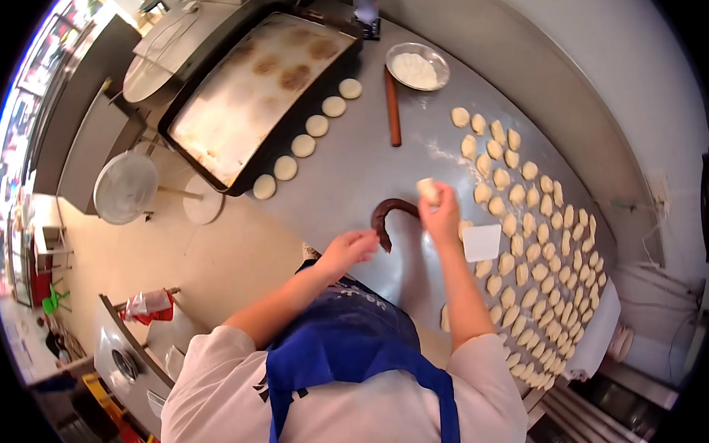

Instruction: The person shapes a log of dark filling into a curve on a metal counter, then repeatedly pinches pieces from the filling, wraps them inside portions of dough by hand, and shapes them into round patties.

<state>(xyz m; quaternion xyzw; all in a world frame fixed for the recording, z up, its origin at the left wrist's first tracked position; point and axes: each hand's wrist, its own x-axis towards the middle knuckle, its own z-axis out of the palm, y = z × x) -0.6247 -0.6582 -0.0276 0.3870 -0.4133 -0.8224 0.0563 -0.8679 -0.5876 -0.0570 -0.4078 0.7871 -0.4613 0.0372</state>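
Observation:
My right hand is closed around a pale piece of dough, which pokes out above the fingers over the metal table. Below and to the left of it, a dark brown rope of paste lies curved like a hook on the table top. Close by the rope's lower end is my left hand, its fingers stretched toward the paste and apparently apart. Whether the fingertips touch the rope is hard to make out. A white rectangular scraper lies just right of my right forearm.
Many dough pieces cover the table's right side. A wooden rolling pin lies beside a bowl of flour. At the upper left is a large griddle pan, with several round dough discs along its near edge.

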